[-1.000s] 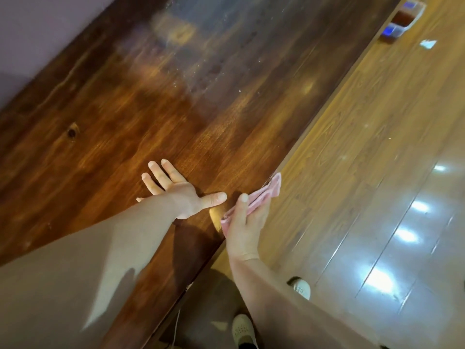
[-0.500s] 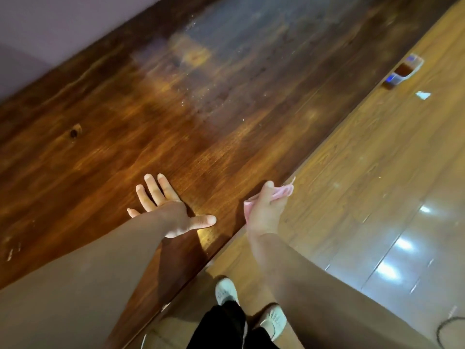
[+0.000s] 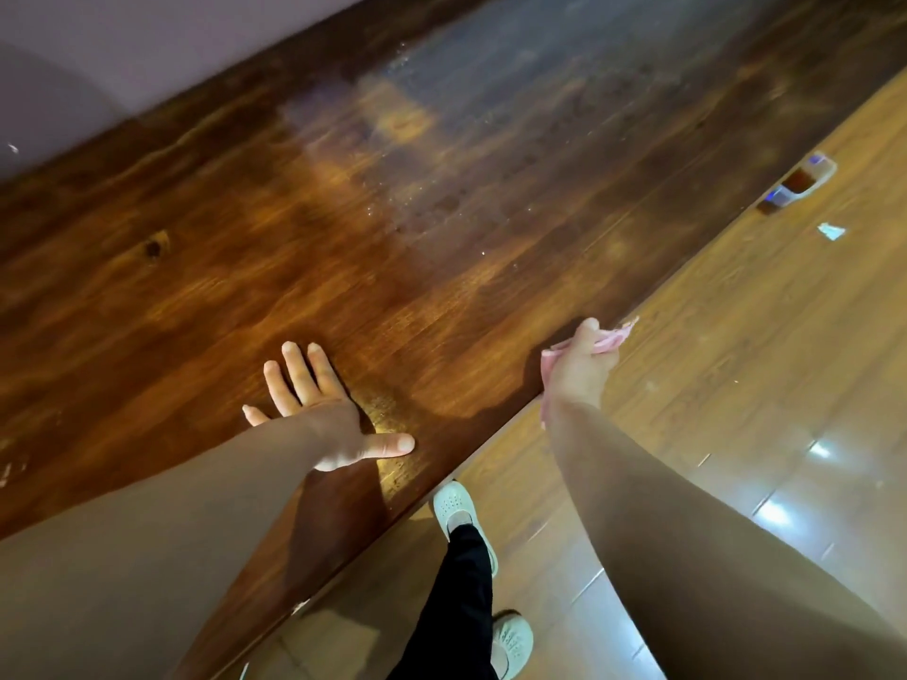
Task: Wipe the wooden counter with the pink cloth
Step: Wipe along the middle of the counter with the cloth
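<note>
The dark wooden counter (image 3: 343, 247) runs diagonally from lower left to upper right, with pale specks and a dull patch farther along. My left hand (image 3: 324, 409) lies flat on the counter top, fingers spread and thumb out. My right hand (image 3: 579, 365) grips the crumpled pink cloth (image 3: 611, 342) at the counter's front edge. The cloth sticks out beyond my fingers over the edge, and a bit shows below my wrist.
A pale wall (image 3: 147, 51) borders the counter's far side. To the right lies a glossy wooden floor (image 3: 736, 385) with a small box-like object (image 3: 800, 184) and a white scrap (image 3: 831, 231). My white shoes (image 3: 459, 512) stand beside the counter.
My right hand with the cloth has slid farther along the counter's front edge, away from my left hand. My left hand stays flat on the counter. My feet have come into view.
</note>
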